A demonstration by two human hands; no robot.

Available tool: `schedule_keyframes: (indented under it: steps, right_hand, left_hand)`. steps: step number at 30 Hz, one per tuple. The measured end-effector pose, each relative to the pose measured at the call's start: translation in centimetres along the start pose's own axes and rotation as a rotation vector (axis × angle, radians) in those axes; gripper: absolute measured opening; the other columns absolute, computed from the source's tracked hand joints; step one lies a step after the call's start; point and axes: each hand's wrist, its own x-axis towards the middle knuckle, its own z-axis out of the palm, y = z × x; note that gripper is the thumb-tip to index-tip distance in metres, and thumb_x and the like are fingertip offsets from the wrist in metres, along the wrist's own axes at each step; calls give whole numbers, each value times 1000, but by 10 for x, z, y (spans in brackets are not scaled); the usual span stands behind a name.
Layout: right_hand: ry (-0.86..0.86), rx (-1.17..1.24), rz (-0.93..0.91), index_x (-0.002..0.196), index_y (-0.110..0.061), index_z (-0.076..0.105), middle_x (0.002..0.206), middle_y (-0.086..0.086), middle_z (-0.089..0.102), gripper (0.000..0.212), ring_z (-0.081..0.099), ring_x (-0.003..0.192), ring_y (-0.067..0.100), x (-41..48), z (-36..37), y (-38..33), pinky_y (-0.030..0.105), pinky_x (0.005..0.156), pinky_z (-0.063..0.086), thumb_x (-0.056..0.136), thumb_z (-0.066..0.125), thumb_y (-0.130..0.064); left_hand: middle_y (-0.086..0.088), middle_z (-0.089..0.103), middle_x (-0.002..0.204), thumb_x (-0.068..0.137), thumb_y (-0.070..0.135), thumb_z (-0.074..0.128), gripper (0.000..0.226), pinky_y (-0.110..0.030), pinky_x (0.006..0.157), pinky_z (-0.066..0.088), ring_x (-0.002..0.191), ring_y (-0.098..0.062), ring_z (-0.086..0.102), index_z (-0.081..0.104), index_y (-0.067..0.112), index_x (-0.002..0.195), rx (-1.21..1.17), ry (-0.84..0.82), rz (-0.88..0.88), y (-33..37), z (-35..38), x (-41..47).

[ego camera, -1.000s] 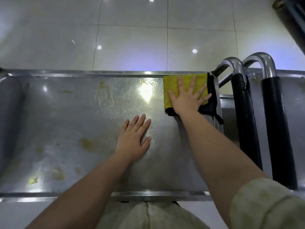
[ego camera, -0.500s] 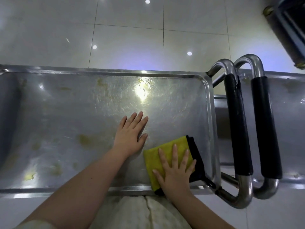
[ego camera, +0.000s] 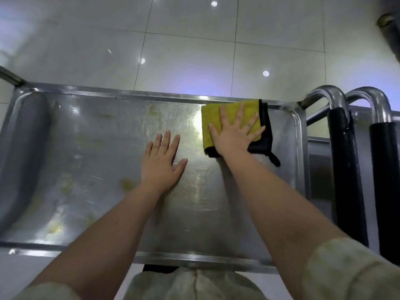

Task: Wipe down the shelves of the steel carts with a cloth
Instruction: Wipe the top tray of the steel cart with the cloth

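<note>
Now right hand (ego camera: 234, 135) presses cloth (ego camera: 229, 113)

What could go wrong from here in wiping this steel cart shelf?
1. The yellowish stains on the left half of the steel cart shelf lie far from the yellow, black-edged cloth under the right hand; they may get missed.
2. The flat left hand rests on the shelf and may smudge it.
3. The cloth's trailing black loop could snag the rim.
</note>
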Motion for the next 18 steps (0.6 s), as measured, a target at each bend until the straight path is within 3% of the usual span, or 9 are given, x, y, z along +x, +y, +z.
schedule_keyframes:
  steps: [4,9,14,18]
  right_hand:
    - [30,-45,-50,148,-50,-13,159,7,-26,70,-23,140,52,10,3,-16,76,102,-9,88,11,-76]
    - [-6,-102,-244,147,-51,-16,160,7,-24,70,-23,140,50,-68,31,5,75,104,-9,89,13,-75]
    - [-14,-72,-344,152,-45,15,163,12,8,74,1,143,54,-198,76,40,78,105,4,87,36,-73]
    - [-84,-163,-513,150,-48,21,162,10,16,75,17,141,54,-254,87,65,79,101,15,83,41,-75]
  left_hand:
    - [6,-4,163,91,68,21,73,-40,122,0,150,-18,-4,-2,37,154,-19,9,-22,-2,-3,4]
    - [10,-1,162,86,73,19,75,-38,120,1,150,-15,-1,2,43,153,-41,-9,-8,-11,-5,3]
    - [8,-4,163,94,62,30,69,-37,120,-2,150,-15,-4,1,41,153,-57,-30,-6,-6,-8,1]
    - [7,-6,163,96,57,31,67,-38,121,-2,150,-17,-5,1,38,154,-50,-30,5,-5,-9,-3]
